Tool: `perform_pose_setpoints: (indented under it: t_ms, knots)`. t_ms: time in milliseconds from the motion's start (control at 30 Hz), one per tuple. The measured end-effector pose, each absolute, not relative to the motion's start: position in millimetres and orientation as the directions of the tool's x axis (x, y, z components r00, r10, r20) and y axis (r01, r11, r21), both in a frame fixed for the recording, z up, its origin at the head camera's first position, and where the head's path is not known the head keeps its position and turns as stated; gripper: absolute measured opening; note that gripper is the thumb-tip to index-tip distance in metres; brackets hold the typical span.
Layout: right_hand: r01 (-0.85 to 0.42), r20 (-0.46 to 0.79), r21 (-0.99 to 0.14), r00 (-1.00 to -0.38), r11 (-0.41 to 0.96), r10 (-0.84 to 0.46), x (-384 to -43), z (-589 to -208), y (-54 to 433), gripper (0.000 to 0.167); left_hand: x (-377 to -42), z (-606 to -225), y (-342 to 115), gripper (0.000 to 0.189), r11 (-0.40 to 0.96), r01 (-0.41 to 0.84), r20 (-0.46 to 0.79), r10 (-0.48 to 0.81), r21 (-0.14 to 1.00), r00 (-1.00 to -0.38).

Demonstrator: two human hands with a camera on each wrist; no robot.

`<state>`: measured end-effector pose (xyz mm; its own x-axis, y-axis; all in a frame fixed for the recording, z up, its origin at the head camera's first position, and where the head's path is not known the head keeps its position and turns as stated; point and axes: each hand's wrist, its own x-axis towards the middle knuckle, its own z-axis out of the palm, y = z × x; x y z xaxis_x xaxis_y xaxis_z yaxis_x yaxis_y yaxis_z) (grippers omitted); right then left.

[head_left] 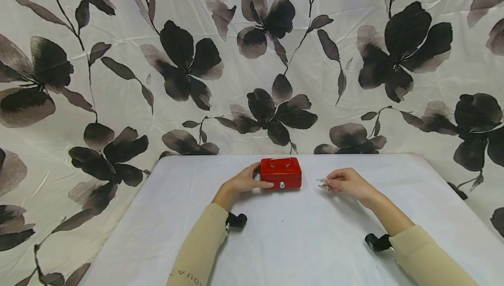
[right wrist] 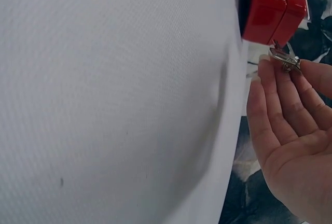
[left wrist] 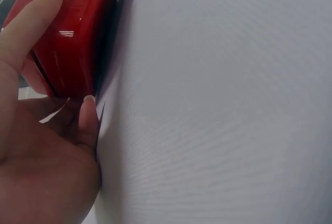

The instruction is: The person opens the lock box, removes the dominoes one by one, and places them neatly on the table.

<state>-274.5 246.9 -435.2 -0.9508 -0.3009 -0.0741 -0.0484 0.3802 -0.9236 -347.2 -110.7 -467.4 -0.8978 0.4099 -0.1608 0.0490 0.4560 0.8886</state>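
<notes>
A small red cash box point(head_left: 289, 176) stands on the white table, with a folding handle point(head_left: 280, 159) on its lid and a silver lock point(head_left: 281, 185) in its front. My left hand point(head_left: 243, 181) holds the box at its left side, the thumb across the front. In the left wrist view that thumb lies along the red metal point(left wrist: 67, 32), while some of the fingers are hidden behind the box. To the right of the box, my right hand point(head_left: 348, 183) pinches small silver keys point(right wrist: 284, 58) between thumb and fingertips, apart from the lock.
A white cloth covers the table point(head_left: 283, 242), whose far edge runs just behind the box. Behind it hangs a floral curtain point(head_left: 220, 133). Black wrist cameras point(head_left: 237, 221) sit at both sleeves.
</notes>
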Motion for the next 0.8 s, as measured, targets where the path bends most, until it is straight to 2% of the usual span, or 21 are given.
perform_pose_setpoints:
  t_ms: [400, 600, 800]
  knots:
    - [-0.053, -0.075, -0.913, -0.952, 0.404, -0.296, -273.2, -431.3, 239.8, 0.028, -349.5, -464.3, -111.7, 0.107, 0.51, 0.033, -0.197, 0.391, 0.86, -0.899]
    - [-0.059, -0.065, -0.911, -0.957, 0.409, -0.283, -272.8, -431.1, 236.7, 0.027, -349.2, -464.7, -112.2, 0.104, 0.49, 0.032, -0.192, 0.4, 0.871, -0.896]
    - [-0.116, -0.006, -0.908, -0.957, 0.403, -0.289, -270.8, -430.2, 231.1, 0.024, -350.3, -467.0, -112.2, 0.101, 0.456, 0.051, -0.164, 0.419, 0.888, -0.893]
